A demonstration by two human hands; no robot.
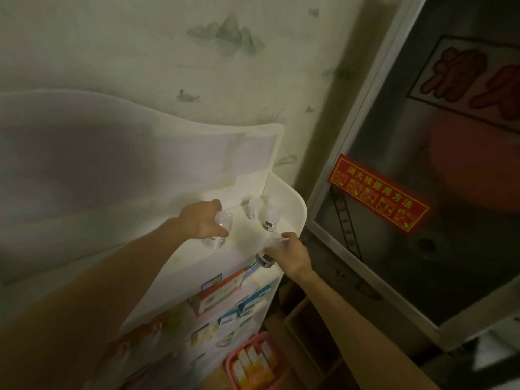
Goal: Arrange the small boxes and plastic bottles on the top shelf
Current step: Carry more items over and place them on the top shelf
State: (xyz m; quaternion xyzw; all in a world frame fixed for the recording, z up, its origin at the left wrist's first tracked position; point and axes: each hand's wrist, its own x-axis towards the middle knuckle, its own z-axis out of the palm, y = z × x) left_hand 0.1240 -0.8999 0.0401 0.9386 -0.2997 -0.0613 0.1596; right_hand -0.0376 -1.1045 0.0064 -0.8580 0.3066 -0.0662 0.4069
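Both hands, left [203, 220] and right [292, 256], each grip a bottle on the top shelf [295, 209], labels seemingly unreadable.

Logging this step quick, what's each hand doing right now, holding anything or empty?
Left hand: grips a plastic bottle standing on the top shelf.
Right hand: grips a dark-labelled bottle at the shelf's front edge.

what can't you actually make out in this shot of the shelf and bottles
All in the head view:
- Labels on the two rear bottles: too small, washed out by glare.
- Bottle under the left hand: its top is covered by the fingers.
- Bottle in the right hand: partly covered; blurred.
- Left part of the top shelf: dim, hidden by the left forearm.
- Boxes on lower shelves: print too blurred to read.
- Pink basket: cut off by the bottom edge.
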